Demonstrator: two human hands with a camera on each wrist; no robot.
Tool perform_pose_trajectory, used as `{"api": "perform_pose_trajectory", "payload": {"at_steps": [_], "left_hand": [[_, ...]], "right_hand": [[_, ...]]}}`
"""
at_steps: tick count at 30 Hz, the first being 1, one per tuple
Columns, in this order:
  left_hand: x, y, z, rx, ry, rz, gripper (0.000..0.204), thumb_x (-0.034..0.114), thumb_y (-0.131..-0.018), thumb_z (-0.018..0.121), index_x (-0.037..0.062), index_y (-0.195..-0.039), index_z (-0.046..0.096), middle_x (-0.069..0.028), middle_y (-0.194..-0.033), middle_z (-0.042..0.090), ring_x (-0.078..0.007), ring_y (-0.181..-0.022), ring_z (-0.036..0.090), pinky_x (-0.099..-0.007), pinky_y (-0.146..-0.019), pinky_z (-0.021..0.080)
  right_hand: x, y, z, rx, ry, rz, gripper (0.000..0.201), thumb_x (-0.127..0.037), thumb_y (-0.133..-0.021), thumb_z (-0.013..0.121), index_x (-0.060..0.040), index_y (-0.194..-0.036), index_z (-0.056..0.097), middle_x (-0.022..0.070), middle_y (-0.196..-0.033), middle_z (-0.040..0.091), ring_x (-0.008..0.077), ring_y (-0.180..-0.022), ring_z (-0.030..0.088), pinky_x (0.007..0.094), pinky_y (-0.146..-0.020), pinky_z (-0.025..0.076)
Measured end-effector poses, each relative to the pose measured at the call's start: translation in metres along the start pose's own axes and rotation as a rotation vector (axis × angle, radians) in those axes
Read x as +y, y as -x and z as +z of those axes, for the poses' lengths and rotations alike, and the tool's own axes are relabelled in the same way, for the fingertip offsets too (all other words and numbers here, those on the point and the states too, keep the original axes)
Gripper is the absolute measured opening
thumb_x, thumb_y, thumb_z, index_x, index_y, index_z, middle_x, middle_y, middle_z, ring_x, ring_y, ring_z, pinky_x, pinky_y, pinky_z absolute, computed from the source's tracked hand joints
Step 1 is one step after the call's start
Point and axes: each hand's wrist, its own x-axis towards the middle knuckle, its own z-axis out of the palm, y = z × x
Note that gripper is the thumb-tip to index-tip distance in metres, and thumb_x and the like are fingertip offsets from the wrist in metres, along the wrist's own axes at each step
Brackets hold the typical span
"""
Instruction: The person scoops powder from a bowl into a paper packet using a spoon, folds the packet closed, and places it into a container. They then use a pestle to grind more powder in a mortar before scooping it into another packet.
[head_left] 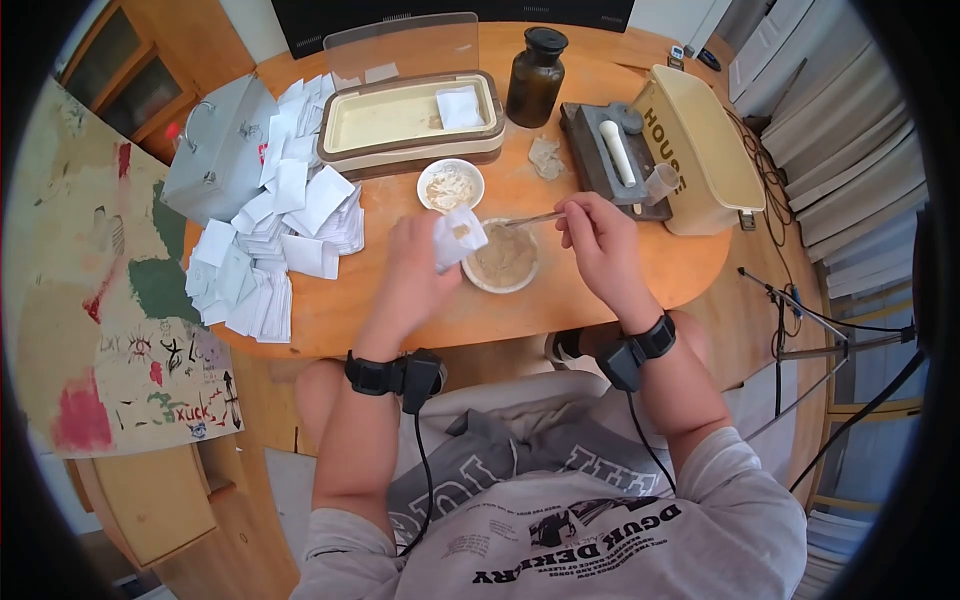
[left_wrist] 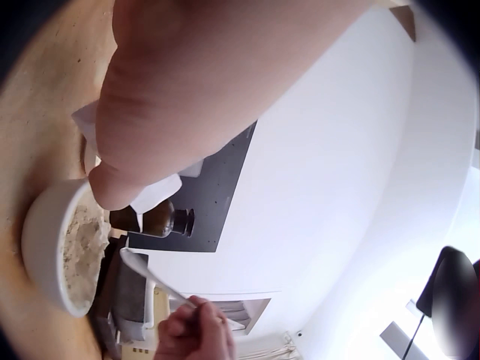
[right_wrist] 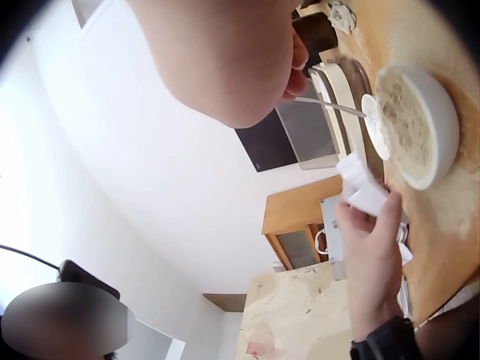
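My left hand (head_left: pixel 418 262) pinches a small white paper packet (head_left: pixel 458 238), its mouth standing open beside the bowl's left rim. In my right hand (head_left: pixel 603 250) is a thin metal spoon (head_left: pixel 535 219), held by its handle, with its tip over the bowl. The white bowl (head_left: pixel 500 290) holds beige-grey powder (head_left: pixel 503 258). Seen in the left wrist view, the spoon (left_wrist: pixel 154 276) is above the bowl (left_wrist: pixel 46 244). The right wrist view shows the packet (right_wrist: pixel 364 191) between the left thumb and fingers. A smaller bowl (head_left: pixel 451 165) with whitish powder is just behind.
Many white packets (head_left: pixel 290 200) are piled at the left by a metal case (head_left: pixel 215 150). Behind stand an open cream box (head_left: pixel 380 115) and a dark jar (head_left: pixel 536 80). To the right are a dark tray (head_left: pixel 590 150) with a white pestle (head_left: pixel 617 152) and a beige bin (head_left: pixel 705 150).
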Motion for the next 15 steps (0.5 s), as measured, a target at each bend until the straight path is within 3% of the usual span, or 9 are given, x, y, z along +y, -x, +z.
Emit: {"api": "perform_pose_trajectory", "payload": {"at_steps": [5, 7, 10, 11, 13, 15], "left_hand": [[-0.006, -0.003, -0.003, 0.057, 0.325, -0.192, 0.061, 0.011, -0.081, 0.072, 0.0, -0.132, 0.042, -0.018, -0.124, 0.052, -0.0331, -0.117, 0.051, -0.041, -0.102, 0.043], [-0.011, -0.004, 0.001, 0.061, 0.54, -0.213, 0.056, 0.011, -0.084, 0.07, -0.0003, -0.132, 0.043, -0.0166, -0.127, 0.052, -0.0296, -0.119, 0.051, -0.0387, -0.102, 0.042], [-0.003, -0.004, -0.001, 0.005, 0.572, -0.179, 0.057, 0.01, -0.082, 0.071, 0.0005, -0.131, 0.044, -0.0178, -0.124, 0.052, -0.0339, -0.117, 0.051, -0.0405, -0.102, 0.043], [-0.001, -0.003, -0.003, 0.004, 0.572, -0.18, 0.057, 0.01, -0.082, 0.071, 0.0005, -0.131, 0.044, -0.0178, -0.124, 0.052, -0.0339, -0.117, 0.051, -0.0405, -0.102, 0.043], [0.003, -0.001, -0.006, -0.022, 0.11, 0.004, 0.058, 0.01, -0.079, 0.072, 0.0017, -0.132, 0.046, -0.019, -0.121, 0.052, -0.0384, -0.116, 0.05, -0.0435, -0.102, 0.042], [0.002, 0.001, -0.004, -0.017, 0.071, 0.02, 0.059, 0.009, -0.079, 0.072, 0.0021, -0.132, 0.047, -0.0197, -0.12, 0.051, -0.04, -0.116, 0.049, -0.0449, -0.102, 0.042]], "right_hand": [[0.021, -0.003, 0.007, -0.046, 0.219, -0.098, 0.016, -0.01, -0.098, 0.056, 0.0031, -0.095, 0.065, 0.0133, -0.076, 0.067, 0.0208, -0.067, 0.067, 0.0316, -0.062, 0.052], [0.03, -0.004, 0.014, -0.171, 0.012, 0.19, 0.02, -0.012, -0.099, 0.053, 0.0031, -0.095, 0.065, 0.0111, -0.074, 0.066, 0.018, -0.066, 0.066, 0.0306, -0.062, 0.051], [0.04, -0.006, 0.02, -0.202, -0.141, 0.336, 0.022, -0.014, -0.101, 0.051, 0.0024, -0.096, 0.065, 0.0073, -0.075, 0.066, 0.0139, -0.065, 0.063, 0.0283, -0.062, 0.05], [0.045, -0.005, 0.022, -0.201, -0.141, 0.337, 0.022, -0.014, -0.101, 0.051, 0.0024, -0.096, 0.065, 0.0073, -0.075, 0.066, 0.0139, -0.065, 0.063, 0.0283, -0.062, 0.05], [0.053, -0.004, 0.023, -0.169, -0.339, 0.415, 0.022, -0.015, -0.102, 0.051, 0.0013, -0.097, 0.065, 0.004, -0.077, 0.065, 0.0102, -0.065, 0.06, 0.0258, -0.061, 0.049], [0.053, -0.001, 0.021, -0.136, -0.404, 0.438, 0.02, -0.015, -0.102, 0.051, -0.0004, -0.098, 0.065, 0.0028, -0.079, 0.064, 0.0092, -0.066, 0.058, 0.024, -0.06, 0.047]]}}
